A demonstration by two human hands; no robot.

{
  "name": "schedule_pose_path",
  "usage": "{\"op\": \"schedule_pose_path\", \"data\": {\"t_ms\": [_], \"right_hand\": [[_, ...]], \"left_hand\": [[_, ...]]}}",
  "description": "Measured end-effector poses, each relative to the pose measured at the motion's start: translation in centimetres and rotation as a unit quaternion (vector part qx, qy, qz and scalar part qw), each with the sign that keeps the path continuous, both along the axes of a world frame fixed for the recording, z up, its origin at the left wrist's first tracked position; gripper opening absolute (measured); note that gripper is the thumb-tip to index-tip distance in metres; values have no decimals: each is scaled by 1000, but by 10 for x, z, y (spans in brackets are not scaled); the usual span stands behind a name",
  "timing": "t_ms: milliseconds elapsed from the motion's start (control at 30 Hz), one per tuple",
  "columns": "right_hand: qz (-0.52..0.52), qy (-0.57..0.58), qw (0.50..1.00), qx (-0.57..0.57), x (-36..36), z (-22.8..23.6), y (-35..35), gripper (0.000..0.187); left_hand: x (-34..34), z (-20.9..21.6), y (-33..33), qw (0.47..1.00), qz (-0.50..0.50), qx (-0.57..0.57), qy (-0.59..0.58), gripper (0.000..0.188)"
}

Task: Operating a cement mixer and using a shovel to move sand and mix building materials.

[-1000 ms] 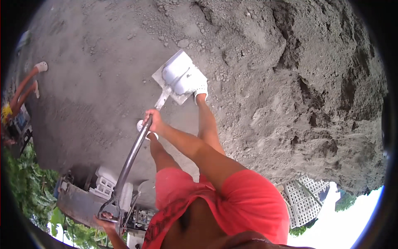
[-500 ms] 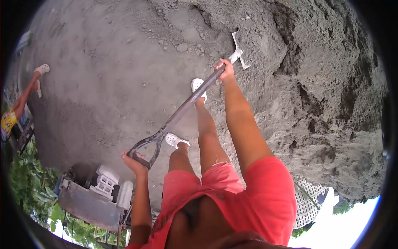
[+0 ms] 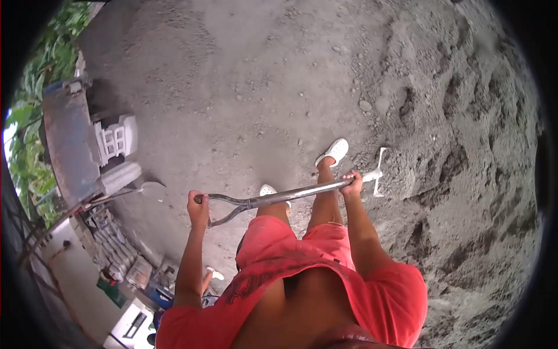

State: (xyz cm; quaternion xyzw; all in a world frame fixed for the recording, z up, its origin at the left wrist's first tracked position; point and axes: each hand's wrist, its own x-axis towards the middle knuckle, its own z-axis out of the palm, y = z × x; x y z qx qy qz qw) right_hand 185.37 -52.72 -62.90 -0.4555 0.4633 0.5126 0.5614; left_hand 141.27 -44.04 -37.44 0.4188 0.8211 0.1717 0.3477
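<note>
Shovel: long-handled point(image 3: 296, 192), lying almost level across the view in front of the person's legs, its right end slightly higher.
Shaft: straight, round and dark grey, with a bright metallic shine along its upper side and duller, worn patches.
Handle: dark, splitting at the shaft's left end into two curved arms point(image 3: 226, 219) with a gap between them.
Blade: whitish point(image 3: 381, 172), seen nearly edge-on as a thin upright strip with bent ends; its broad face is hidden. The neck beside it is the same pale colour.
Left hand: closed around the handle's end point(image 3: 199, 209).
Right hand: wrapped around the shaft close to the blade point(image 3: 351, 184).
Blade's place: at the foot of the grey sand bank point(image 3: 459, 192); whether it touches, I cannot tell.
Shoes: white clogs point(image 3: 333, 152), one either side of the shaft's middle.
</note>
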Motion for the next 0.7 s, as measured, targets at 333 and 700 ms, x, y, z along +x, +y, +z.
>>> {"op": "schedule_pose_path", "data": {"t_ms": [333, 700], "right_hand": [[186, -57, 980, 48, -133, 95, -34, 21], [112, 44, 993, 12, -236, 104, 23, 22]], "left_hand": [[-182, 116, -74, 989, 63, -30, -129, 27], [-355, 182, -34, 983, -34, 126, -127, 42]]}}
